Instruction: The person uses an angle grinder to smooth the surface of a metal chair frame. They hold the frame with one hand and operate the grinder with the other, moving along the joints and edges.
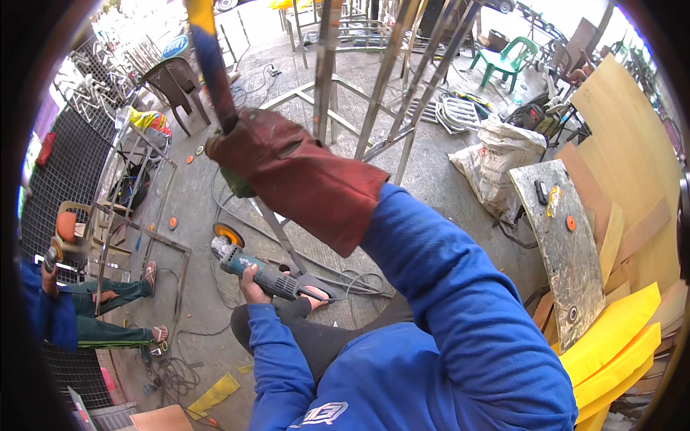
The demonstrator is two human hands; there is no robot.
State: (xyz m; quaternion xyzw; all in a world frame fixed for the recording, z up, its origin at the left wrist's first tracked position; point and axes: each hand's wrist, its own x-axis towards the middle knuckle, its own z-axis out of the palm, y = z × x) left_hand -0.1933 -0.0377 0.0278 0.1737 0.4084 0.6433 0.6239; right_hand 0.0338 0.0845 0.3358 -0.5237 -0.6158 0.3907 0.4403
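My left hand (pixel 253 284), bare, is closed round the body of a teal-and-grey angle grinder (pixel 260 274). An orange disc (pixel 228 233) sits at the grinder's far end, and its cord runs off to the right. My right hand (pixel 267 147) wears a long, worn red leather glove and is raised ahead of me. It is closed round a metal bar (pixel 215 79) with blue and yellow patches. The bar enters the glove from above, and a metal leg (pixel 284 237) comes out below; the glove hides most of the fingers. Bare metal uprights (pixel 325 79) stand just beyond the glove.
Cables (pixel 352 281) loop over the concrete floor. At left, another person's hand (pixel 49 276) holds a tool beside a metal frame (pixel 136 230). A paint-stained board (pixel 560 266) leans at right near a white sack (pixel 496 161), yellow pieces (pixel 611 352) and plywood (pixel 640 144). A green chair (pixel 509 61) stands behind.
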